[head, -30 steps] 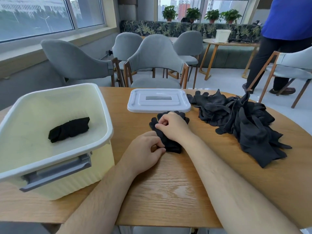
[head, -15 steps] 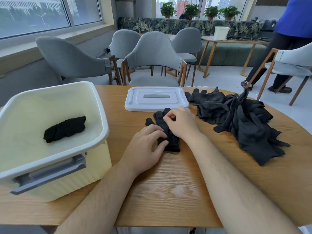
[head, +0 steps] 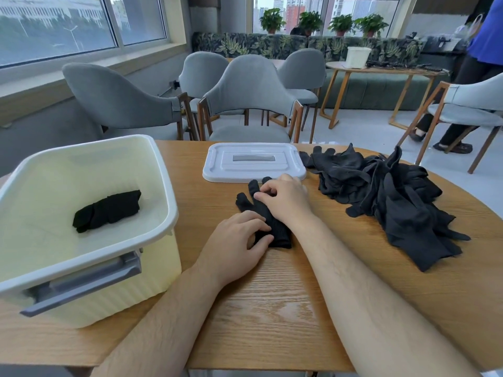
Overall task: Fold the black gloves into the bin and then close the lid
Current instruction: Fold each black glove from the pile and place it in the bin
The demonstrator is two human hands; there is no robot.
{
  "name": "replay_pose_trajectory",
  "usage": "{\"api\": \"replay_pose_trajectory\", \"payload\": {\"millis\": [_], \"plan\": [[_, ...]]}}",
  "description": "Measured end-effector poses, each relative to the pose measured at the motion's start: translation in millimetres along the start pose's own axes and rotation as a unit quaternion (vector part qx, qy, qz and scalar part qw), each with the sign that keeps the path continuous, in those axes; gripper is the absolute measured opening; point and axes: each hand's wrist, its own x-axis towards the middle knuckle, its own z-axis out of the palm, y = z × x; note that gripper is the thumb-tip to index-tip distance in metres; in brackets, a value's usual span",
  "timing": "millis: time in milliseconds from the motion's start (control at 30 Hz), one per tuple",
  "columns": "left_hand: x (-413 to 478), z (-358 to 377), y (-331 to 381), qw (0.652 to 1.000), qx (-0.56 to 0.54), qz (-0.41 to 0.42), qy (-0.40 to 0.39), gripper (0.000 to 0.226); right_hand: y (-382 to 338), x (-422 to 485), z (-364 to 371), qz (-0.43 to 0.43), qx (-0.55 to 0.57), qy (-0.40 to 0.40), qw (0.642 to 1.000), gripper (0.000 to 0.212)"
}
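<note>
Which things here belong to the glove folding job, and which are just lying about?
Job: black glove handled by left hand and right hand; pile of unfolded gloves; folded glove inside cream bin; white lid.
Lying about: grey chairs; white basket on far table; potted plants.

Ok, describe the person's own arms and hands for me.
Left hand and right hand are both bare: no gloves, rings or watch show. Left forearm and right forearm are bare too, lightly haired, with no sleeve in view.
</note>
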Motion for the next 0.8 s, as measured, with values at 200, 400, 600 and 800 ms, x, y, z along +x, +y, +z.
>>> {"api": "replay_pose_trajectory", "payload": {"millis": [200,400,600,800], "plan": [[-0.8,-0.5,0.8,1.0,0.0,-0.002,0.002,0.023,18.1,3.5,-10.3,0.089,-0.026,0.033,0.995,0.033],[-1.6,-1.4,0.5,1.0,-0.002,-0.002,-0.004,0.023,14.5,4.1,-5.7,0.074,-0.021,0.005,0.997,0.019],[-3.3,-1.8,2.4,1.0,0.012,-0.012,0.009,0.019,27.7,7.7,-17.8,0.135,0.045,0.03,0.989,0.03],[-3.5,-2.2,2.1,1.0,0.016,-0.019,0.01,0.015,33.4,4.3,-15.8,0.124,0.051,-0.028,0.991,0.018]]}}
